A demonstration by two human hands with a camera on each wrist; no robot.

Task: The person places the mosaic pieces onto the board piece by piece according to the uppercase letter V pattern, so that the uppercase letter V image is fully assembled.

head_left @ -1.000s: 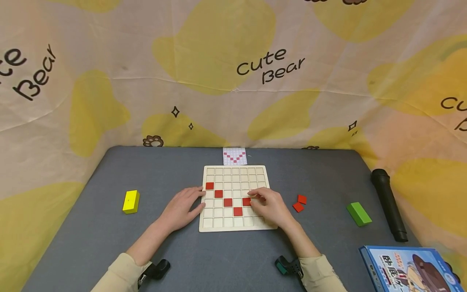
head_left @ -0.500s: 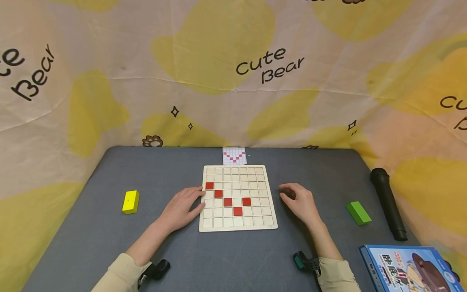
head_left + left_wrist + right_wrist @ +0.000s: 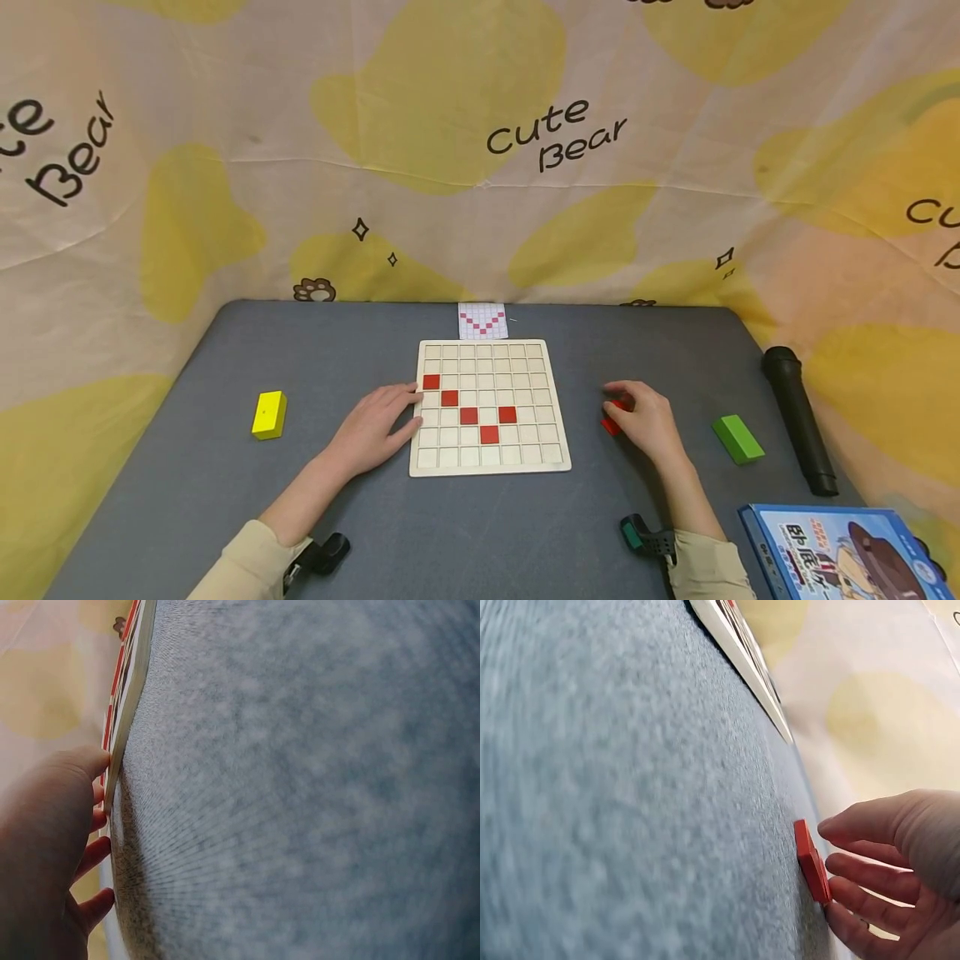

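A pale grid board (image 3: pixel 450 458) lies on the grey table, with several red square tiles (image 3: pixel 489 434) set in its cells in a slanting pattern. My left hand (image 3: pixel 371 429) rests at the board's left edge, its fingertips over the rim; the left wrist view shows the thumb (image 3: pixel 94 760) against that edge. Right of the board, my right hand (image 3: pixel 647 418) is over two loose red tiles (image 3: pixel 611 427), partly hiding them. In the right wrist view its thumb and fingers are spread apart close around the tiles (image 3: pixel 814 866), and the thumb tip stands off them.
A small printed card (image 3: pixel 483 322) with a pink pattern lies behind the board. At left is a yellow block (image 3: pixel 269 415). To the right are a green block (image 3: pixel 738 439), a black microphone (image 3: pixel 800 421) and a blue box (image 3: pixel 840 554). A patterned cloth (image 3: pixel 480 167) hangs behind the table.
My right hand has left the board, where a red tile now shows fully in its cell, and has moved right to the loose tiles. The left hand has stayed at the board's edge.
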